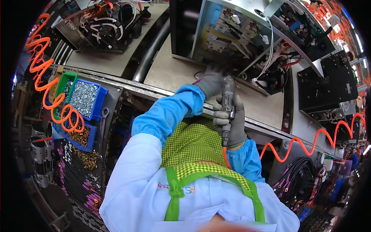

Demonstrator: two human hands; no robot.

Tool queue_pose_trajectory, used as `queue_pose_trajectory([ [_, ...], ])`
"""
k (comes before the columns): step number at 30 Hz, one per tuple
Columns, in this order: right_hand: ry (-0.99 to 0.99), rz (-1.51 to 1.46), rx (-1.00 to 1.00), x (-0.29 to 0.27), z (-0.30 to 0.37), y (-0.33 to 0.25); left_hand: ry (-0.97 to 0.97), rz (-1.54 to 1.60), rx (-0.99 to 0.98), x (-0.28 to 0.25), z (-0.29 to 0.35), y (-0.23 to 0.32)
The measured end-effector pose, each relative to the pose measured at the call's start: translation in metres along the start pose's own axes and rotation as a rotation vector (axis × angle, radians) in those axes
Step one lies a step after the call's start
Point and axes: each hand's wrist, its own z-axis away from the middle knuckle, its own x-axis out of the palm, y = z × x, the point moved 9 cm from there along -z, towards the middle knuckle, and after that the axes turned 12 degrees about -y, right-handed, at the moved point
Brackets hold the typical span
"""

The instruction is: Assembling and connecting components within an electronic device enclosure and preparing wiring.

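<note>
My right hand, in a grey glove, is closed around a grey metal inline air driver. The driver points away from me, and an orange air hose meets its near end. My left hand, also gloved, reaches to the lower edge of an open metal cabinet. Its fingers are dark and smeared, so I cannot make out whether they hold anything. Inside the cabinet are metal brackets, a yellowish panel and loose white cables. Black and red wires fill its right side.
At left, a blue bin of silvery nuts, a green bin and a blue tray of brass-coloured parts stand near a wrench. Coiled orange hoses hang on both sides. Another wired unit sits far left, a black one right.
</note>
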Motion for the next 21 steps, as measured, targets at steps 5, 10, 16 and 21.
queue_pose_trajectory([
  [5, 0.019, -0.017, 0.009, 0.006, -0.001, 0.005, 0.048, 0.161, 0.046, 0.021, -0.001, 0.010],
  [10, 0.041, -0.007, 0.015, 0.003, -0.007, 0.012, 0.112, 0.414, 0.031, 0.077, -0.041, 0.009],
  [16, 0.058, 0.040, 0.043, -0.004, -0.003, 0.009, 0.556, 0.280, -0.181, 0.023, -0.053, 0.031],
  [21, 0.092, 0.149, 0.017, -0.015, -0.001, 0.008, 0.405, 0.468, -0.191, 0.030, -0.062, 0.012],
])
